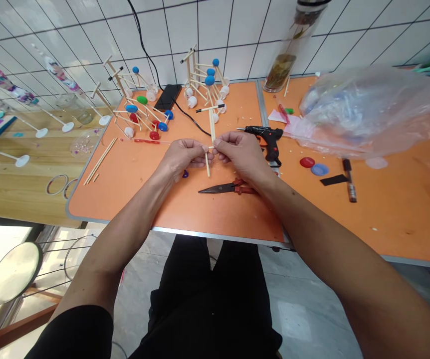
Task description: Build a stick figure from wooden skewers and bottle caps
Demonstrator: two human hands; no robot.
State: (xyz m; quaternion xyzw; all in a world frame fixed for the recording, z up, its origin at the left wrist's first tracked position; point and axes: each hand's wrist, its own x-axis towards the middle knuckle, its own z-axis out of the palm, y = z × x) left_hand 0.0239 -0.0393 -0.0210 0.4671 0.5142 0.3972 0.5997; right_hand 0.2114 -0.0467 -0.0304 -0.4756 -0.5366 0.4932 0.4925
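Note:
Above the orange table (185, 214), my two hands meet at a small frame of thin wooden sticks (212, 119). Its upper end carries a crossbar with black ends. My left hand (185, 157) is closed in a pinch on the lower part, where a short stick (208, 167) points down toward me. Thumb and fingers of my right hand (241, 152) pinch the same frame just above and to the right. The exact joint is partly hidden by my fingertips. Needle-nose pliers (218, 189) with red handles lie below my right hand. A black glue gun (269, 137) rests beside it.
Stick models with coloured caps (142, 107) and another such model (203, 80) stand at the back, near a black phone (168, 97). Loose sticks (101, 160) lie left. Rightward are a plastic bag (364, 109), a marker (349, 180) and a tall jar (284, 65).

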